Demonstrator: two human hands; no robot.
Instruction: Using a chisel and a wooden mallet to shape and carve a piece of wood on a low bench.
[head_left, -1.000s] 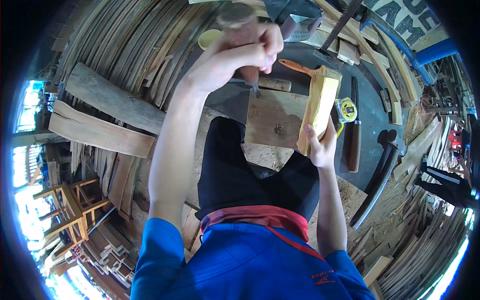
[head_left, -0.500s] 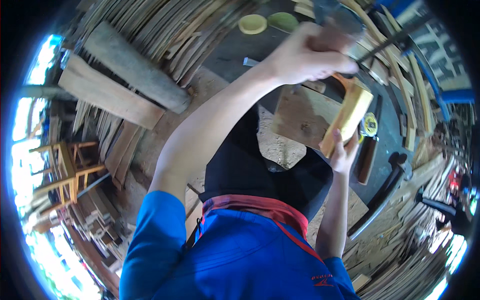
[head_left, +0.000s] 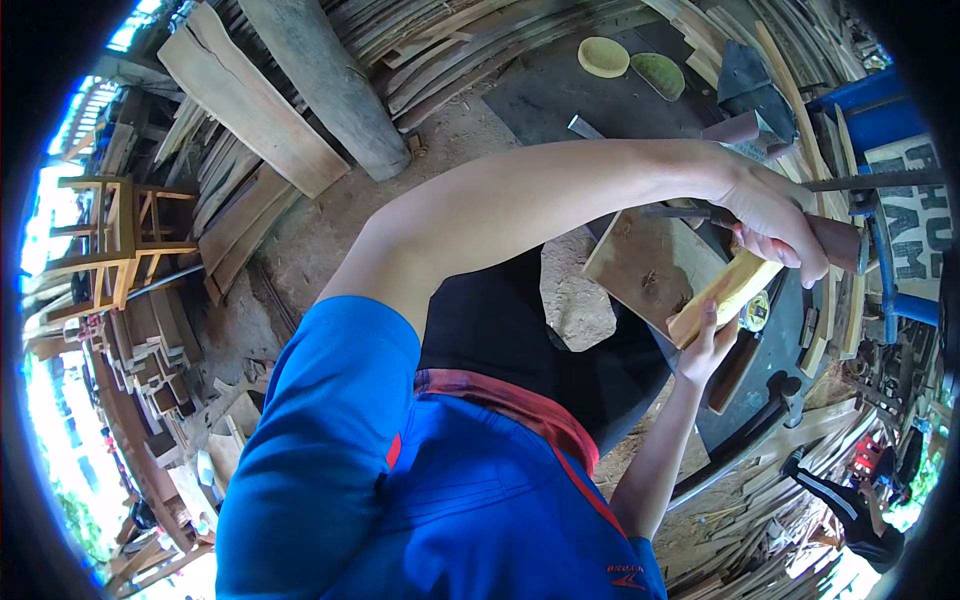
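My left hand [head_left: 775, 215] reaches across from the left, its fingers closed round a tool. The tool's brown handle [head_left: 838, 243] sticks out to the right, and a narrow dark blade [head_left: 690, 213] shows on the other side. Its exact kind is partly hidden by the hand. Directly beneath my left hand lies the upper end of a long yellowish wood piece [head_left: 728, 295], tilted up to the right. My right hand [head_left: 708, 345] grips the wood's lower end, thumb along its side. Next to it is a square wooden board [head_left: 640, 265].
A tape measure [head_left: 755, 310] and a hammer [head_left: 785, 390] lie on the dark table [head_left: 540, 95]. Two bowls [head_left: 603, 57] and a brown roll [head_left: 740, 128] stand farther back. Planks [head_left: 250, 110] lean at left, near a wooden chair frame [head_left: 130, 235]. Another person [head_left: 865, 520] is at far right.
My left hand has moved right and nearer, over the wood's upper end. My right hand keeps its hold. The whole view has shifted, with the table things now lower and farther right.
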